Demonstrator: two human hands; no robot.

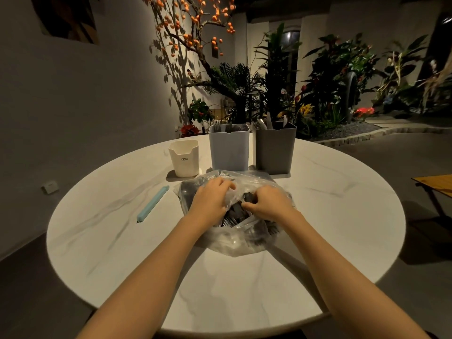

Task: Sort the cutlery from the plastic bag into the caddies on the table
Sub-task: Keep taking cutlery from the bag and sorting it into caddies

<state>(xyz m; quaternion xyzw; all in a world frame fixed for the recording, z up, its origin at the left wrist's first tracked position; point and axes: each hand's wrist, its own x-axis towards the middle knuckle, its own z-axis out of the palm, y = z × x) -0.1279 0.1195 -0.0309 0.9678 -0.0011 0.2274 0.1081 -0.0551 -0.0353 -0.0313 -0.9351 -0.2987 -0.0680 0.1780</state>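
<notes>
Gripping the rim of the clear plastic bag [234, 238] with our left hand [212, 201], we are curling our right hand [266, 204] into its mouth around the dark cutlery [236, 214]. It is lying mid-table [122, 241], before the white caddy [184, 158], blue-grey caddy [229, 149] and grey caddy [274, 149]. Lying left of it is a light blue sealing clip [152, 204].

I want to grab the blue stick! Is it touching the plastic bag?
Apart. The head view shows bare white table between the blue stick and the plastic bag.
</notes>
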